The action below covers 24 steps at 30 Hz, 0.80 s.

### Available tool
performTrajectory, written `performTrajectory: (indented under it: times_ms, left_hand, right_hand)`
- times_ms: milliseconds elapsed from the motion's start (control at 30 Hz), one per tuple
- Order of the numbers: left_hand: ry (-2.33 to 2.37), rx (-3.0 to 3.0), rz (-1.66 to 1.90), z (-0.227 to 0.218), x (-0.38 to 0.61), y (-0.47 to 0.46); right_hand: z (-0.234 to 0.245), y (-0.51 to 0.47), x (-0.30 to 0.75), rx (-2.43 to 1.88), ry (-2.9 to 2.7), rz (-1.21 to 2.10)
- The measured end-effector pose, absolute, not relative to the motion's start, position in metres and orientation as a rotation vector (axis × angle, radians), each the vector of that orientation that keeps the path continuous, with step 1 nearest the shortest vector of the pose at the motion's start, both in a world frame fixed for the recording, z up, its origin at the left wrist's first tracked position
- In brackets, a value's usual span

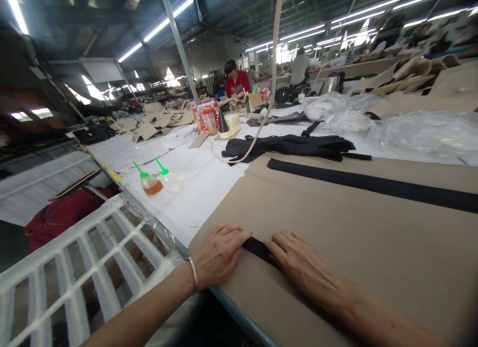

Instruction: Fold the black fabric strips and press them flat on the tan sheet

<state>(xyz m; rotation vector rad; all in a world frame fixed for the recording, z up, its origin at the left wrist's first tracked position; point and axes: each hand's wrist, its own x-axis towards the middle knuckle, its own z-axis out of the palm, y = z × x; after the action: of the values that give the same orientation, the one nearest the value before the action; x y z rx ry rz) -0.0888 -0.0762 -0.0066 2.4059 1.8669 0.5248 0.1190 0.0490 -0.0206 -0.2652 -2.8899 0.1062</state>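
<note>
A narrow black fabric strip (259, 250) lies on a large beige sheet (336, 222) near the table's front edge. At its far left end, my left hand (220, 255) has its fingers closed together on the strip's tip. A short way to the right, my right hand (300, 262) rests palm down over the same strip, fingers stretched out and touching it. Part of the strip is hidden beneath this hand and forearm. A second, longer black strip (373, 182) lies across the sheet's far side.
Two squeeze bottles with green nozzles, one holding amber liquid (152, 186), stand left on the white table covering (197, 187). Black fabric pieces (291, 146) lie behind the sheet, crossed by a hanging hose (274, 63). A white slatted rack (93, 262) adjoins the table edge. A person in red (237, 83) is farther back.
</note>
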Motion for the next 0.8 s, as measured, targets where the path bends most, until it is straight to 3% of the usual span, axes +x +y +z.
performTrajectory:
  times_ms: [233, 800]
  left_hand:
    - [1.871, 2.479, 0.544, -0.006, -0.090, -0.076]
    - [1.869, 2.561, 0.340, -0.007, -0.087, -0.068]
  right_hand:
    - [-0.015, 0.052, 0.117, -0.451, -2.878, 0.384]
    - [-0.018, 0.053, 0.128, -0.127, -2.847, 0.004]
